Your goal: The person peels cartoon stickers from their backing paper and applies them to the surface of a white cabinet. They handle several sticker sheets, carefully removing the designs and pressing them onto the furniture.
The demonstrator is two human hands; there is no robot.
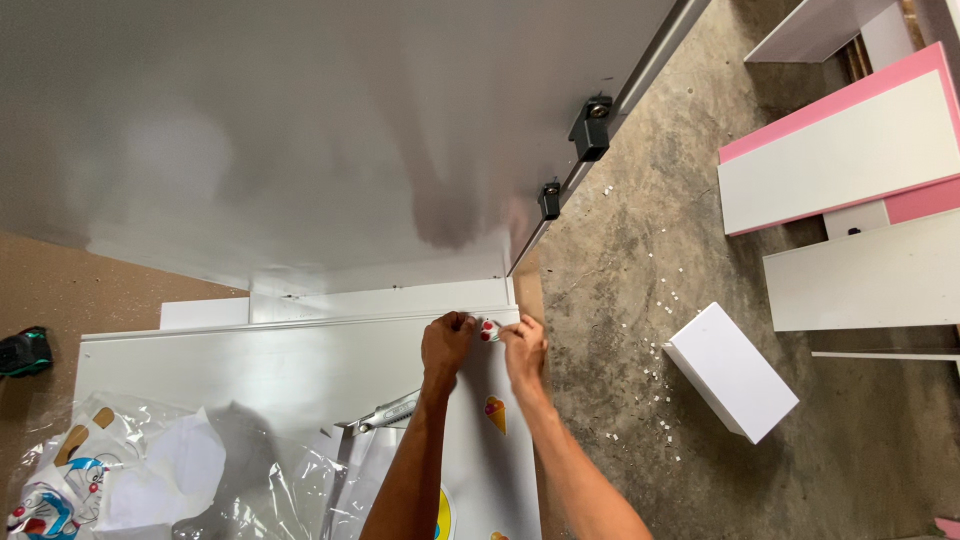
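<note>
My left hand (447, 340) and my right hand (523, 348) meet at the top right corner of a flat white panel (280, 370). Between their fingertips is a small red and white sticker (489, 330), pressed against the panel near its edge. Both hands pinch it. Lower on the same panel sit an ice-cream cone sticker (496, 412) and a yellow round sticker (443, 515), partly hidden by my left forearm.
A large white cabinet door (300, 130) with two black hinges (590, 125) looms overhead. Clear plastic sheets with cartoon stickers (60, 485) lie at the lower left. A white box (730, 372) and pink-and-white panels (850, 150) rest on the concrete floor to the right. A dark tool (24, 352) lies far left.
</note>
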